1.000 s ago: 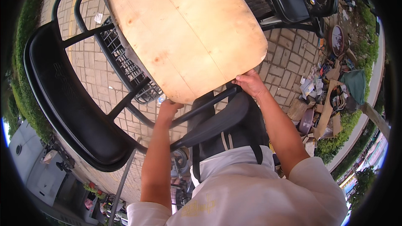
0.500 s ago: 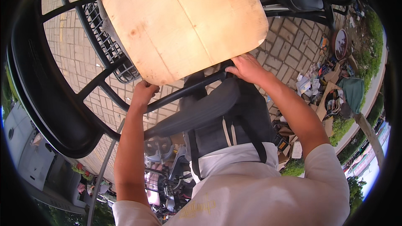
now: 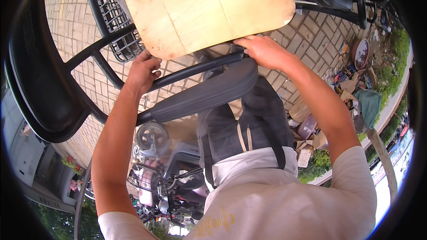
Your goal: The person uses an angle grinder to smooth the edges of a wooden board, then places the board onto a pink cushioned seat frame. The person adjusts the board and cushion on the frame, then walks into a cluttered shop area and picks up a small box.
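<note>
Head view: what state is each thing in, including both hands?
Left hand: closed on the black metal bar.
Right hand: gripping the near edge of the plywood board.
Plywood board: bare, lying flat on the frame.
Black metal bar: under the board's near edge.
Wire basket: under the board, partly hidden.
Black seat: at the left, nothing on it.

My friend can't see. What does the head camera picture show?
Both hands grip a chair frame: the left hand holds a black metal bar, the right hand the edge of a pale plywood seat board. Brick paving lies below.
</note>
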Motion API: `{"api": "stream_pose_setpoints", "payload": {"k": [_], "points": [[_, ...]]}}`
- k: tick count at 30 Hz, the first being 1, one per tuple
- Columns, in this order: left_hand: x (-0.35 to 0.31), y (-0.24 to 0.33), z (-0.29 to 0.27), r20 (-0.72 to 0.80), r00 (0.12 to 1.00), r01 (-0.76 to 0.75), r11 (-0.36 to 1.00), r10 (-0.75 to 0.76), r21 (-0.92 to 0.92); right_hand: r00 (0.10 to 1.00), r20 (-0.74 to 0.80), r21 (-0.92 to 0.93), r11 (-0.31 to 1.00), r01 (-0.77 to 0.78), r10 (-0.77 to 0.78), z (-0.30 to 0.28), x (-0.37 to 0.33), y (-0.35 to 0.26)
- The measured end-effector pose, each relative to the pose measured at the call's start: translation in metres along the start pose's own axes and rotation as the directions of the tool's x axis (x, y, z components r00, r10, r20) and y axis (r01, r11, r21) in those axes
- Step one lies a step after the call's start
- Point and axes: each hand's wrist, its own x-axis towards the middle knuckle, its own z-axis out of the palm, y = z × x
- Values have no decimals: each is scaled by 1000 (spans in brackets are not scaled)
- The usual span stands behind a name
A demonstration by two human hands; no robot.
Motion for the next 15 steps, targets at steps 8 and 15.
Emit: {"api": "stream_pose_setpoints", "payload": {"k": [8, 15], "points": [[4, 7, -7, 133, 991, -33, 891, -31, 453, 986, 56, 70, 986, 152, -157, 1, 14, 15], [1, 6, -10, 220, 964, -263, 661, 149, 703, 899, 427, -156, 987, -39, 103, -35, 27, -36]]}}
